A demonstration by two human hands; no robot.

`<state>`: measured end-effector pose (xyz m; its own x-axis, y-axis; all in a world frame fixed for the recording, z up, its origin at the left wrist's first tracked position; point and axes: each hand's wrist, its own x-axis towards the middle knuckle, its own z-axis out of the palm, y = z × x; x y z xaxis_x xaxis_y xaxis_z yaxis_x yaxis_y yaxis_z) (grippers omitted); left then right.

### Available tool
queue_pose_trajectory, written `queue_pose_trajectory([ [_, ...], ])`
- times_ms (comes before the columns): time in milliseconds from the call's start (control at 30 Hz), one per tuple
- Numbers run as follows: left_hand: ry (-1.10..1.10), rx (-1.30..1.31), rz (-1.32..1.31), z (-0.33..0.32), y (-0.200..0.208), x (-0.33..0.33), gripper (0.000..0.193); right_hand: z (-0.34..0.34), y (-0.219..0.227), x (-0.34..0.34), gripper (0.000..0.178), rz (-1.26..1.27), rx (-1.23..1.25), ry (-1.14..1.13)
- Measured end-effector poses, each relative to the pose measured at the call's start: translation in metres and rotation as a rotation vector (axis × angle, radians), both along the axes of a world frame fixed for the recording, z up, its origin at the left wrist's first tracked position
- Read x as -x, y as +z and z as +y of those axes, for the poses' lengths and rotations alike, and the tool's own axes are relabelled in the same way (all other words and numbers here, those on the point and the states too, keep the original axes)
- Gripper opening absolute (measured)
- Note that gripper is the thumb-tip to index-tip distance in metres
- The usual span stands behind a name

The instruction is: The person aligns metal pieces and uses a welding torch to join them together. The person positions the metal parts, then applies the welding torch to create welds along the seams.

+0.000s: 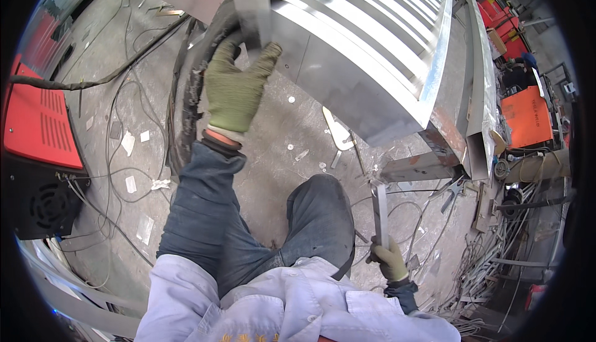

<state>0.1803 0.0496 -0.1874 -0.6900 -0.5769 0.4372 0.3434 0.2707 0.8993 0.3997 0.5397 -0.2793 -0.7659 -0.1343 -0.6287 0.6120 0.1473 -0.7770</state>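
Note:
My left hand, in a green knit glove, is raised beside the near edge of a large metal frame with slats. Its thumb and fingers sit on either side of the lower end of a flat metal strip, which they appear to grip. A thick black cable runs up beside this hand and behind the strip. Low at the right, my right hand, also gloved, is closed around the lower end of another flat metal strip, which points upward.
A red machine with a black fan base stands at the left; thin cables cross the floor. An orange machine is at the right, above heaped metal offcuts. Under the frame lie a white C-shaped piece and a rusty metal support.

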Motion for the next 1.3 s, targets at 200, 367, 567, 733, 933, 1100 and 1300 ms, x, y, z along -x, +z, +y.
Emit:
queue_pose_trajectory([
  [200,0.116,0.145,-0.009,-0.088,0.038,0.030,0.051,-0.004,0.119,0.053,0.028,0.423,0.128,0.360],
  [367,0.062,0.030,-0.129,-0.085,0.043,0.029,0.049,-0.077,0.230,0.129,0.038,0.847,-0.157,0.253],
  [567,-0.053,-0.208,-0.015,-0.002,0.006,-0.018,0.045,-0.193,0.270,0.218,0.044,1.210,-0.474,0.367],
  [733,-0.162,-0.235,-0.033,0.019,-0.012,-0.023,0.043,-0.241,0.269,0.261,0.057,1.316,-0.786,0.632],
  [933,-0.136,-0.148,-0.063,0.028,-0.024,-0.010,0.047,-0.257,0.255,0.301,0.074,1.291,-0.813,0.686],
  [1100,-0.096,-0.108,-0.057,0.036,-0.039,0.000,0.050,-0.262,0.269,0.282,0.068,1.107,-0.853,0.671],
  [1300,-0.063,-0.041,-0.061,0.041,-0.042,0.006,0.054,-0.271,0.276,0.267,0.050,1.125,-0.820,0.609],
])
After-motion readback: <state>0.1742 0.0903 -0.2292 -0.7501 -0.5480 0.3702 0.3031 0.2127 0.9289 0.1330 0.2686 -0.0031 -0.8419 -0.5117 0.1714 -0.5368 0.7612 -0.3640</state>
